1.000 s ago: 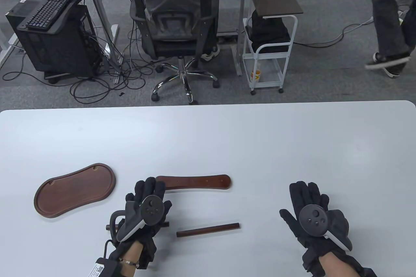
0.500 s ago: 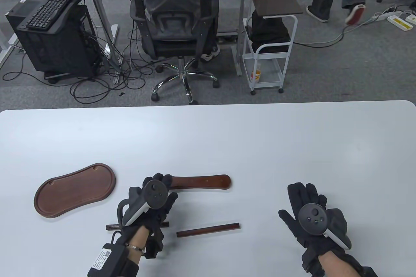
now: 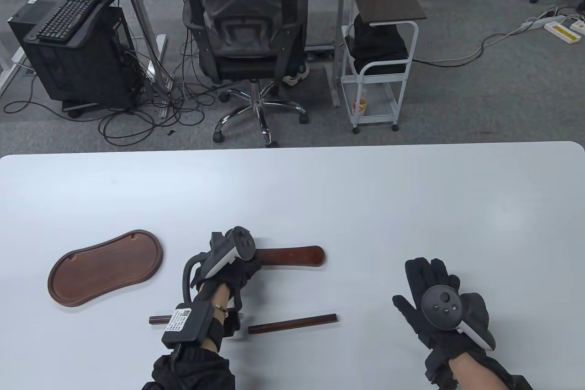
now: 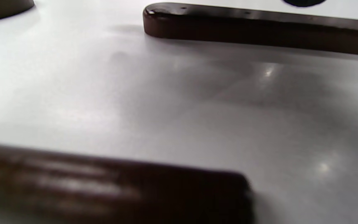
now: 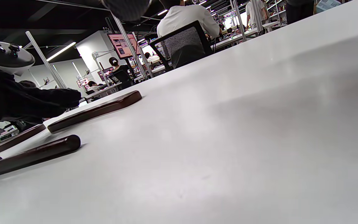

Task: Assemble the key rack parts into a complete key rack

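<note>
Nearest us, low and centre in the table view, two stiff dark rods (image 3: 292, 323) lay on the bench (image 3: 365, 198); our right hand (image 3: 441, 305) rested flat, fingers spread. Beyond, our left hand (image 3: 231, 266) reached the flat hook bar (image 3: 297, 256), its finger state unclear; we judged the polished wood rigid, light and slick, best gripped across its width.

An open-plan office: mesh swivel chair (image 3: 247, 38), desktop tower (image 3: 77, 61) with keyboard (image 3: 66, 15), floor cables, monitors (image 5: 123, 45) beyond the white desk (image 3: 320, 189).

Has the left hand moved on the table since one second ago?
Yes. The left hand moved away from the person, off the short rod near the table edge and onto the left end of the flat bar, which stayed put.
</note>
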{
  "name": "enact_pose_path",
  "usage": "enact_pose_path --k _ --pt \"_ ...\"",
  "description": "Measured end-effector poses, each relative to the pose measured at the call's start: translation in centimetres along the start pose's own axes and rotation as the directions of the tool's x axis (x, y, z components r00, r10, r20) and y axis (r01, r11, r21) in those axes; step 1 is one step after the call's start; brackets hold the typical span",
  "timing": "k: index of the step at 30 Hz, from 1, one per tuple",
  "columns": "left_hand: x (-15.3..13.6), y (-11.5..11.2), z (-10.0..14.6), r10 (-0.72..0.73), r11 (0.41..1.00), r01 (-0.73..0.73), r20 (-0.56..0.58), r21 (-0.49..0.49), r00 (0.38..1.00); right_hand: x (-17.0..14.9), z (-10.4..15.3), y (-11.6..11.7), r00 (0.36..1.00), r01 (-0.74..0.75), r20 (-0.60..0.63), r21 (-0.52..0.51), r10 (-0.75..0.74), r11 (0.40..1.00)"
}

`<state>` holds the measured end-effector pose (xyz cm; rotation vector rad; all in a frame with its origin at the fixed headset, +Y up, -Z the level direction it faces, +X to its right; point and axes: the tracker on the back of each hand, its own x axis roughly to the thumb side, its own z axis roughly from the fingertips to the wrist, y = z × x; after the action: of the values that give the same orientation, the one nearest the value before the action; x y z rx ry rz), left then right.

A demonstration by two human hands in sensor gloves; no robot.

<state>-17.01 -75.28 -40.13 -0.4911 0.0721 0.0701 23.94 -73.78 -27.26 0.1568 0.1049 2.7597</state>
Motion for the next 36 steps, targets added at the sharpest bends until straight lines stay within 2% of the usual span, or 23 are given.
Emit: enact_pose_path --k 6,12,14,16,18,23,25,29,33,36 --pt "0.0 -0.1 -0.9 -0.039 0.995 0.039 -0.006 -0.089 0.999 0.0 0.0 0.0 1.000 0.006 0.000 0.006 -0.006 1.000" --pt "0.8 0.0 -1.0 -0.228 0.974 0.226 -0.054 -0.032 0.972 -0.1 -0.1 0.1 1.000 0.009 -0.007 0.027 -0.009 1.000" --pt "0.9 0.1 -1.1 -0.220 0.975 0.220 -0.068 -0.010 0.973 -0.2 -0.1 0.1 1.000 0.012 -0.011 0.029 -0.011 1.000" --pt "0.9 0.2 -1.2 -0.214 0.977 0.213 -0.071 -0.029 0.974 -0.2 0.0 0.1 1.000 0.014 -0.013 0.030 -0.014 0.999" --pt "1.0 0.3 -1.2 -0.272 0.962 0.272 -0.065 -0.017 0.960 -0.2 -0.1 0.1 1.000 0.013 -0.013 0.029 -0.013 0.999" --pt "1.1 -0.1 -1.1 -0.321 0.946 0.318 -0.036 -0.066 0.946 -0.2 -0.1 0.1 1.000 0.016 -0.013 0.029 -0.016 0.999" --pt "1.2 -0.2 -1.0 -0.346 0.937 0.344 -0.031 -0.057 0.938 -0.2 -0.1 0.2 1.000 0.020 -0.009 0.038 -0.020 0.999" --pt "1.2 -0.3 -1.0 -0.325 0.943 0.322 -0.021 -0.083 0.946 -0.2 -0.1 0.2 1.000 0.017 -0.007 0.042 -0.017 0.999" --pt "0.9 -0.3 -1.1 -0.283 0.958 0.282 -0.013 -0.051 0.959 -0.3 -0.2 0.3 0.998 0.052 0.021 0.052 -0.054 0.997" --pt "0.9 -0.1 -0.9 -0.316 0.949 0.316 -0.018 -0.021 0.948 -0.2 -0.3 0.3 0.997 0.063 0.034 0.059 -0.065 0.996"
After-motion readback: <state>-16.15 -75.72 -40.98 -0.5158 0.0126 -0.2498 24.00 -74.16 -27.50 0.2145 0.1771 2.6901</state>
